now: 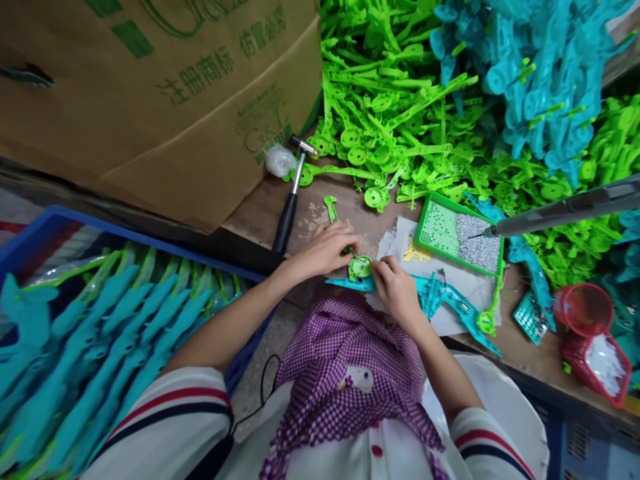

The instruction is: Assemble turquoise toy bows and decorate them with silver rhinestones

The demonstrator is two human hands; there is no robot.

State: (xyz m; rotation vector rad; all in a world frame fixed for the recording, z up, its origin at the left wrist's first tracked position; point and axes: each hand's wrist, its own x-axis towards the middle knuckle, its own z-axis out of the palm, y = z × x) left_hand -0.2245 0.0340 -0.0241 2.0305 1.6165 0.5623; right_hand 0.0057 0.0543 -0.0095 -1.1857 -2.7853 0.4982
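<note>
At the table's front edge, my left hand (331,249) is closed on a small lime-green plastic part (359,269) with a round end. My right hand (396,288) is pinched close to the right rim of that part; what its fingertips hold is too small to make out. Under and beside my hands lies a long turquoise plastic body piece (440,293), reaching right across a pale cloth (455,313). A small yellow cut-out piece (417,251) rests on the cloth. Just beyond my left hand is a short green plastic piece (331,208).
A hammer (293,193) lies left of a large green parts pile (385,113). A green tray (460,233) holds small metal pieces beneath a hanging screwdriver (570,208). Red containers (584,309) stand right. A cardboard box (165,100) and a blue crate (55,217) occupy the left.
</note>
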